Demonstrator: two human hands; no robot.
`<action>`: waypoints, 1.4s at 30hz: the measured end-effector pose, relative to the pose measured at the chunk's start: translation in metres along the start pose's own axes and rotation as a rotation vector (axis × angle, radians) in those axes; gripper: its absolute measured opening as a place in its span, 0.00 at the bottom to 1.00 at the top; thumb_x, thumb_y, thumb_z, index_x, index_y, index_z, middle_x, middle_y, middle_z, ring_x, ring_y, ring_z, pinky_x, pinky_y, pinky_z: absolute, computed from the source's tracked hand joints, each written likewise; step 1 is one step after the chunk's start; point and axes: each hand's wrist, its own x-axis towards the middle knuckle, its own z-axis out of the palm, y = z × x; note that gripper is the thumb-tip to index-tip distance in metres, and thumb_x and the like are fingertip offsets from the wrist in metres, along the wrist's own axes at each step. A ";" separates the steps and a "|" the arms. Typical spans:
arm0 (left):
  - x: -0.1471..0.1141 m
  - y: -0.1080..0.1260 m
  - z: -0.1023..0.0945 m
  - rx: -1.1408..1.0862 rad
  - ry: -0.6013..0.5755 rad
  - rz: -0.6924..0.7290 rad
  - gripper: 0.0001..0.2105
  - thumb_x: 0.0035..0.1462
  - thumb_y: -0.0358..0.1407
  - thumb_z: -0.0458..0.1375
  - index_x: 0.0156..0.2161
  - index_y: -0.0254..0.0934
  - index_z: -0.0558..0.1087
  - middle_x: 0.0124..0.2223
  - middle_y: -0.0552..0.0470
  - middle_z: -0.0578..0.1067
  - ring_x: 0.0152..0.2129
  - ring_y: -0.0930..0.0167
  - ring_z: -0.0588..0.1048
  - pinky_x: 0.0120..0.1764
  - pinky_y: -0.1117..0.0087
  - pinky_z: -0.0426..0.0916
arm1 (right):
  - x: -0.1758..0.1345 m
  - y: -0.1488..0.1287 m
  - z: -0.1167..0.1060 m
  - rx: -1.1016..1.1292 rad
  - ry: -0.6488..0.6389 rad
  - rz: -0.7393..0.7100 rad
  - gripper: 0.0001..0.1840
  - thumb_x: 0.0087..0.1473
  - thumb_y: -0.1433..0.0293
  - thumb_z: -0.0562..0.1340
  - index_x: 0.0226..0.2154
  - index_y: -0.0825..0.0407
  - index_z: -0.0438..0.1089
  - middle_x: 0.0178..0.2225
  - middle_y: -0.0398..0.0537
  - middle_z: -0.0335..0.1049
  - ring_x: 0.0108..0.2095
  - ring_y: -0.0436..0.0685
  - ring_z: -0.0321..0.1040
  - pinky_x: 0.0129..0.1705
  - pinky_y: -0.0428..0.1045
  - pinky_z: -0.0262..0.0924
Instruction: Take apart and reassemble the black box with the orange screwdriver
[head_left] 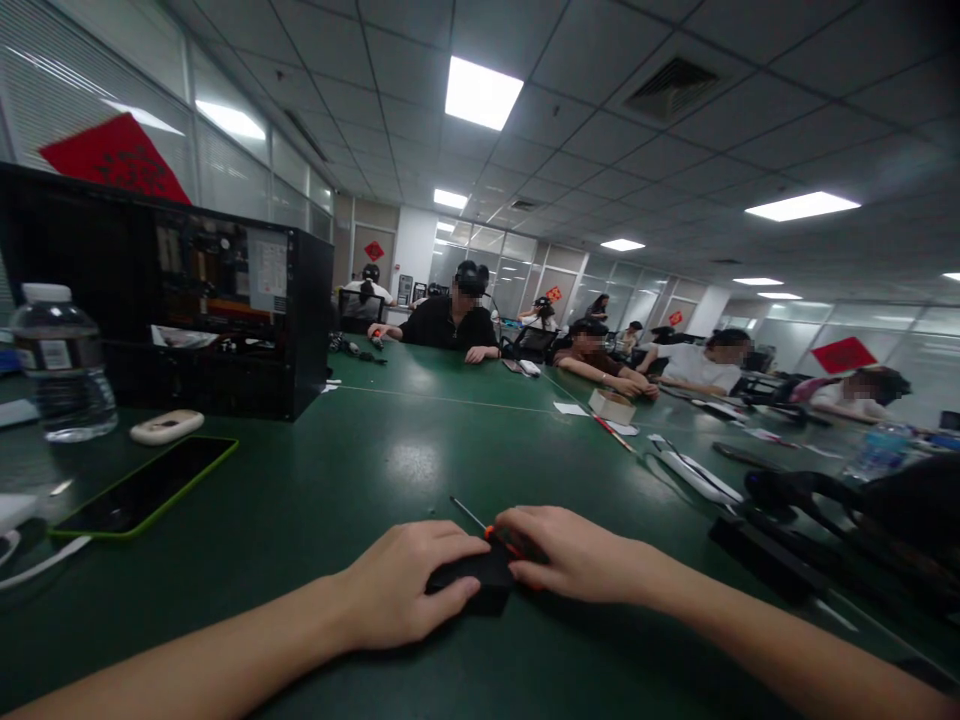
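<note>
A small black box (491, 592) lies on the green table in front of me. My left hand (412, 575) is closed around its left side, with the thumb along the near edge and the fingers over the top. At the box's right side, my right hand (559, 550) is wrapped round the handle of a screwdriver (470, 515). Its orange and black handle is partly hidden by my fingers. The thin metal shaft points away from me and to the left, just beyond the box.
On the left are a phone (150, 487) with a green edge, a pale oval case (166, 428), a water bottle (60, 375) and an open computer case (307, 320). To the right lie a power strip (694, 472) and a tape roll (611, 405). Several people sit around the table.
</note>
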 end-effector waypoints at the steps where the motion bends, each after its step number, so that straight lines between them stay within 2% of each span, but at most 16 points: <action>1: 0.000 0.000 0.000 0.000 0.002 -0.001 0.18 0.66 0.38 0.56 0.60 0.41 0.72 0.54 0.45 0.78 0.48 0.61 0.78 0.53 0.63 0.71 | 0.001 0.001 0.002 0.016 -0.011 0.010 0.22 0.61 0.61 0.62 0.54 0.52 0.66 0.45 0.52 0.73 0.44 0.60 0.71 0.46 0.53 0.63; 4: 0.000 -0.001 0.001 -0.009 0.014 0.003 0.19 0.65 0.38 0.57 0.60 0.41 0.72 0.54 0.45 0.78 0.48 0.61 0.78 0.53 0.63 0.72 | 0.006 0.002 -0.001 0.027 -0.010 0.012 0.20 0.59 0.66 0.62 0.54 0.52 0.68 0.45 0.52 0.74 0.45 0.60 0.72 0.46 0.52 0.63; 8: 0.000 0.000 0.001 -0.009 0.023 -0.015 0.19 0.65 0.38 0.58 0.60 0.41 0.73 0.55 0.44 0.78 0.49 0.61 0.78 0.53 0.62 0.72 | 0.010 -0.003 -0.032 0.015 0.040 -0.029 0.13 0.58 0.71 0.62 0.47 0.53 0.73 0.43 0.52 0.73 0.43 0.56 0.70 0.44 0.50 0.62; 11: 0.000 0.001 0.000 -0.016 0.016 -0.025 0.19 0.65 0.38 0.57 0.60 0.41 0.73 0.55 0.45 0.78 0.50 0.61 0.78 0.54 0.62 0.72 | 0.007 -0.012 -0.067 0.040 0.117 -0.090 0.09 0.61 0.68 0.62 0.43 0.53 0.74 0.41 0.50 0.72 0.40 0.54 0.69 0.43 0.48 0.62; 14: -0.001 0.001 -0.001 -0.023 0.015 -0.018 0.19 0.65 0.38 0.57 0.59 0.40 0.73 0.54 0.45 0.78 0.48 0.62 0.78 0.53 0.63 0.72 | 0.003 -0.024 -0.097 0.037 0.192 -0.156 0.12 0.64 0.62 0.62 0.43 0.53 0.73 0.41 0.49 0.73 0.40 0.53 0.69 0.43 0.48 0.62; 18: -0.001 0.000 0.000 -0.012 0.014 -0.001 0.19 0.64 0.38 0.58 0.59 0.40 0.72 0.53 0.45 0.79 0.47 0.62 0.79 0.51 0.64 0.73 | -0.001 -0.038 -0.119 0.002 0.281 -0.172 0.14 0.65 0.60 0.61 0.45 0.52 0.73 0.41 0.49 0.75 0.39 0.53 0.70 0.41 0.48 0.63; 22: -0.001 -0.001 0.000 0.001 0.008 0.004 0.19 0.64 0.38 0.58 0.59 0.40 0.72 0.53 0.45 0.79 0.47 0.62 0.79 0.52 0.64 0.73 | 0.002 -0.045 -0.122 -0.015 0.329 -0.176 0.13 0.64 0.60 0.62 0.45 0.51 0.74 0.40 0.49 0.75 0.38 0.52 0.70 0.40 0.47 0.63; 30: 0.000 0.000 -0.001 0.012 0.009 0.025 0.19 0.65 0.38 0.57 0.59 0.38 0.72 0.53 0.43 0.79 0.47 0.61 0.79 0.51 0.64 0.73 | 0.014 -0.035 -0.116 -0.014 0.296 -0.204 0.11 0.64 0.63 0.62 0.45 0.52 0.74 0.40 0.48 0.74 0.37 0.51 0.70 0.40 0.46 0.62; 42: 0.002 0.002 -0.003 -0.026 -0.010 0.002 0.20 0.65 0.38 0.57 0.60 0.36 0.72 0.53 0.41 0.78 0.47 0.61 0.78 0.51 0.63 0.72 | 0.007 -0.040 -0.121 -0.049 0.316 -0.275 0.10 0.63 0.63 0.63 0.42 0.52 0.75 0.37 0.47 0.75 0.35 0.51 0.70 0.36 0.45 0.60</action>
